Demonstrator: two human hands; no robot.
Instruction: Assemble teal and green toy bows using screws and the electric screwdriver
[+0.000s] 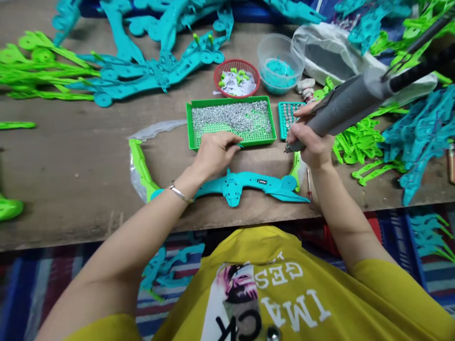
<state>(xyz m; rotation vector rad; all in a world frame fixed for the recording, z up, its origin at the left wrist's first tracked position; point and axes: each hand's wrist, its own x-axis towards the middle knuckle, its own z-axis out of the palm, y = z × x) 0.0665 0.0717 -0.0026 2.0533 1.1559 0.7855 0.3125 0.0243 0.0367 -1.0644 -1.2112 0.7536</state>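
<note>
My left hand (214, 152) rests at the near edge of a green tray (231, 140) that holds many small silver screws; its fingers are curled and pinched, and what they hold is too small to see. My right hand (310, 142) is wrapped round a grey electric screwdriver (346, 106) whose tip points down and left, close to a small teal screw tray (288, 117). Just in front of both hands lies a teal and green plastic toy bow (245, 184) on the wooden workbench (71, 156).
A red basket (236, 78) with small green and white parts and a clear tub (280, 61) of teal bits stand behind the trays. Piles of teal parts (159, 57) and green parts (42, 71) lie at the left and back, more at the right (419, 137). A white bag (334, 52) sits behind.
</note>
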